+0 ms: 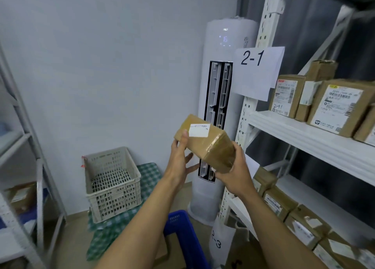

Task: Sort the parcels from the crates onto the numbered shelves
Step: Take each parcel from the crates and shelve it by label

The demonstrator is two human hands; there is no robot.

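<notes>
A brown cardboard parcel [205, 141] wrapped in clear tape, with a white label on top, is held up in front of me. My left hand [180, 159] grips its left end, thumb on top beside the label. My right hand [236, 167] clasps its right end from below and the side. To the right stands a white metal shelf unit [304, 135] with a paper sign reading 2-1 [257, 72]. Several labelled parcels [338, 106] sit on that shelf, and more parcels [288, 206] lie on the shelf below. A sign reading 2-3 [218, 240] hangs lower down.
A beige plastic crate [111, 181] stands on a green checked cloth [150, 177] by the wall. A blue crate [182, 232] sits under my arms. A tall white air conditioner [219, 114] stands behind the parcel. Another shelf frame [30, 157] rises at the left.
</notes>
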